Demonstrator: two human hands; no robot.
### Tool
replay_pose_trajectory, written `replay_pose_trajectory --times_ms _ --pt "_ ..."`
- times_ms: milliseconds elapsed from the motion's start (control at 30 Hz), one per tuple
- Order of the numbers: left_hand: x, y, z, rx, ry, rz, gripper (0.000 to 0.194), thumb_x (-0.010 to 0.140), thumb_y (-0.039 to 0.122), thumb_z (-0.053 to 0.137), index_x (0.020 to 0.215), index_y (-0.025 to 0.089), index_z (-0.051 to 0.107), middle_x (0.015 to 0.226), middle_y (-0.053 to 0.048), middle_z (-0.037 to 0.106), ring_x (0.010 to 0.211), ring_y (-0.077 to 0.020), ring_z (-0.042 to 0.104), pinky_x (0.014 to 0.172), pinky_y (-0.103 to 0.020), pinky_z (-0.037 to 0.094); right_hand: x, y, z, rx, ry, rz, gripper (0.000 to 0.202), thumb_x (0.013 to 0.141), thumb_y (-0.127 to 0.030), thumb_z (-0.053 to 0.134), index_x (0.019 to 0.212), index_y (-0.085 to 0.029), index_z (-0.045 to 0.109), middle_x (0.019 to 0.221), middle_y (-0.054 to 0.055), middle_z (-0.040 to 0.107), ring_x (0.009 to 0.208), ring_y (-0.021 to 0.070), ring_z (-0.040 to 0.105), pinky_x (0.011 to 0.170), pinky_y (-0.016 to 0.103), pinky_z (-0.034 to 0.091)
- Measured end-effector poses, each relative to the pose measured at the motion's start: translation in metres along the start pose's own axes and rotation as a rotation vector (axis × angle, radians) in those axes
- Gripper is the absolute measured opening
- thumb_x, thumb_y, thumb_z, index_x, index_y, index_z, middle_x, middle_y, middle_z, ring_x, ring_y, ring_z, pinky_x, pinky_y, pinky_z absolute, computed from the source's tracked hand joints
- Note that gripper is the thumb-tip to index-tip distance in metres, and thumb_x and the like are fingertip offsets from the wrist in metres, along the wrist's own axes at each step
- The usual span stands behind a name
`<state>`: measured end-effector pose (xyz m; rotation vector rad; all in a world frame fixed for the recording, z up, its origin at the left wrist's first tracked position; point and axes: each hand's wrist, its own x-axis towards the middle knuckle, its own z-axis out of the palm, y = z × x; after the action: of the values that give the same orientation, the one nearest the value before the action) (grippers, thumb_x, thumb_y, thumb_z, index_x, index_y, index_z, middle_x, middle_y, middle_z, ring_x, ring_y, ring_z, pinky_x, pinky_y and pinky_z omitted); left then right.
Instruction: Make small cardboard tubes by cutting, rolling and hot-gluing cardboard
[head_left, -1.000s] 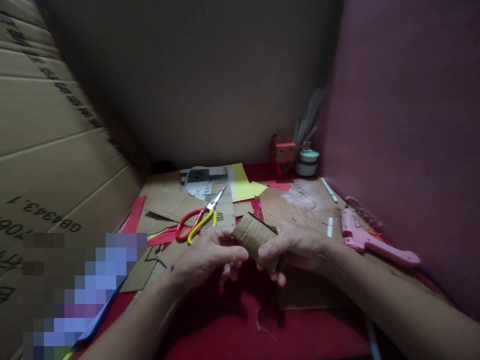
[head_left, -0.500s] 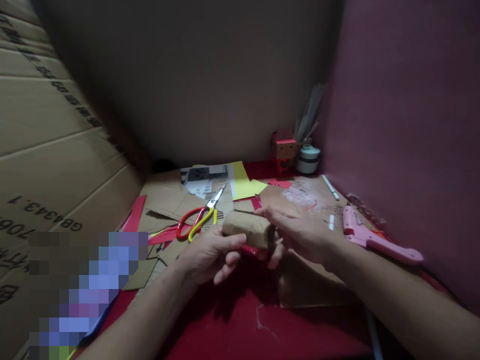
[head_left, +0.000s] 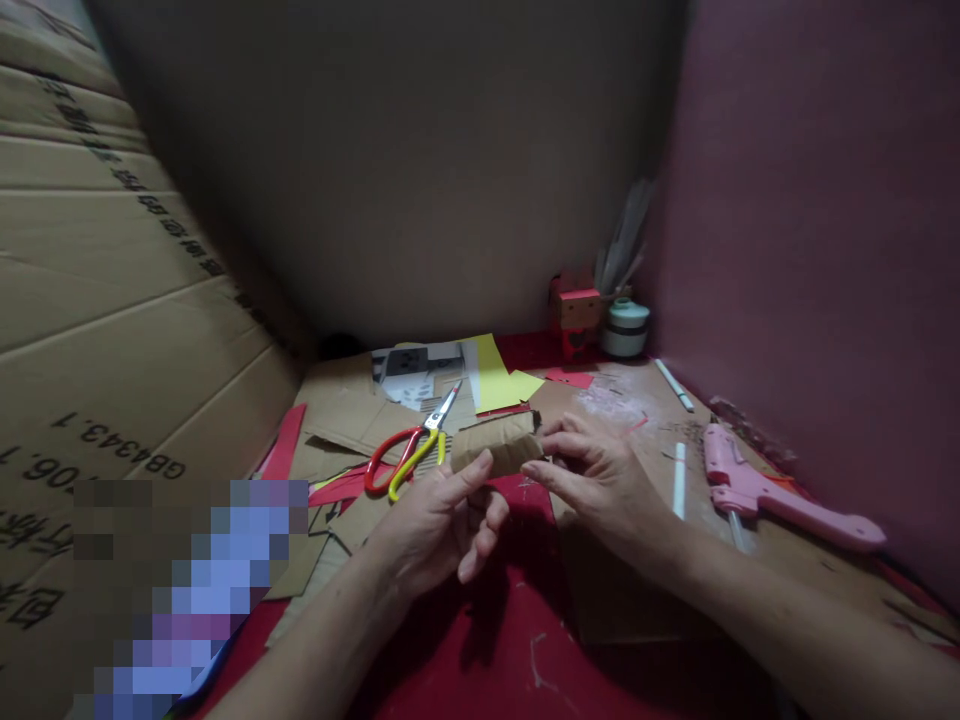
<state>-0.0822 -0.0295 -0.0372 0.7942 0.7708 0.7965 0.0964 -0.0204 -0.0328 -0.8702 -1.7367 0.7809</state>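
A small rolled piece of brown cardboard (head_left: 496,444) is held between my two hands above the red tabletop (head_left: 517,590). My left hand (head_left: 450,510) grips its left end, thumb on the near face, with the other fingers curled below. At the right end, the thumb and fingers of my right hand (head_left: 585,460) pinch the rim of the roll. Just left of the roll lie scissors (head_left: 409,450) with red and yellow handles, tips pointing away from me. Under my right forearm is a flat cardboard sheet (head_left: 615,590).
A pink glue gun (head_left: 787,505) and white glue sticks (head_left: 673,385) lie at right. Cardboard scraps (head_left: 360,415), a yellow sheet (head_left: 491,370) and a printed picture (head_left: 409,375) lie further back. A small cardboard figure (head_left: 576,315) stands beside a pale green jar (head_left: 626,328). A large carton (head_left: 135,300) walls the left.
My right hand has shifted from lying over the roll's right end to pinching its rim. My left hand keeps its grip. The whole view has moved slightly.
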Motion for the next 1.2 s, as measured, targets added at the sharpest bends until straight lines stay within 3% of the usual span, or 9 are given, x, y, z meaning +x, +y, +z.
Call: replay_pose_trajectory --times_ms 133,367,567,933,1100,1200 --pt "0.001 -0.001 0.000 -0.066 0.024 0.033 0.025 0.088 0.034 0.049 0.081 0.012 0.058 0.053 0.001 0.058 0.032 -0.0057 0.047 0.024 -0.013 0.038 0.000 -0.003 0.000 0.129 -0.032 0.103 0.012 0.078 -0.020 0.060 0.066 -0.018 0.062 0.068 0.000 0.055 0.067 0.0127 0.051 0.064 0.027 0.042" --pt "0.004 -0.004 0.005 -0.228 0.022 0.059 0.018 0.084 0.031 0.055 0.085 0.013 0.060 0.056 0.001 0.056 0.036 -0.0062 0.047 0.026 -0.014 0.039 0.001 0.000 0.002 0.038 0.053 0.000 0.015 0.076 -0.011 0.058 0.061 -0.017 0.058 0.064 -0.002 0.054 0.062 0.0107 0.049 0.059 0.025 0.040" --pt "0.004 -0.005 0.010 -0.260 0.119 0.150 0.017 0.085 0.024 0.055 0.088 0.008 0.062 0.064 -0.006 0.062 0.050 -0.0093 0.058 0.042 -0.017 0.048 0.000 0.008 0.004 0.201 -0.009 0.178 0.003 0.074 -0.018 0.062 0.077 -0.016 0.064 0.071 0.000 0.060 0.067 0.0130 0.056 0.064 0.027 0.045" --pt "0.008 -0.015 0.010 -0.194 0.009 0.252 0.018 0.082 0.022 0.060 0.092 0.007 0.065 0.064 -0.005 0.061 0.053 -0.0106 0.058 0.045 -0.020 0.050 -0.002 0.006 0.001 0.267 -0.023 0.191 0.008 0.071 -0.018 0.064 0.064 -0.017 0.064 0.062 -0.001 0.060 0.062 0.0109 0.056 0.060 0.024 0.045" --pt "0.009 -0.013 0.016 -0.124 0.014 0.332 0.021 0.085 0.020 0.054 0.100 0.007 0.063 0.069 -0.007 0.065 0.059 -0.0117 0.061 0.054 -0.022 0.053 0.000 0.000 0.004 0.489 -0.090 0.427 0.017 0.074 -0.030 0.062 0.085 -0.017 0.059 0.058 0.000 0.065 0.050 0.0135 0.061 0.052 0.028 0.050" --pt "0.009 -0.015 0.020 -0.095 0.015 0.373 0.019 0.085 0.018 0.054 0.096 0.007 0.064 0.072 -0.007 0.065 0.060 -0.0113 0.060 0.055 -0.022 0.052 0.003 -0.004 0.004 0.524 -0.099 0.469 0.018 0.074 -0.032 0.064 0.080 -0.017 0.056 0.058 0.001 0.066 0.050 0.0135 0.063 0.050 0.026 0.050"
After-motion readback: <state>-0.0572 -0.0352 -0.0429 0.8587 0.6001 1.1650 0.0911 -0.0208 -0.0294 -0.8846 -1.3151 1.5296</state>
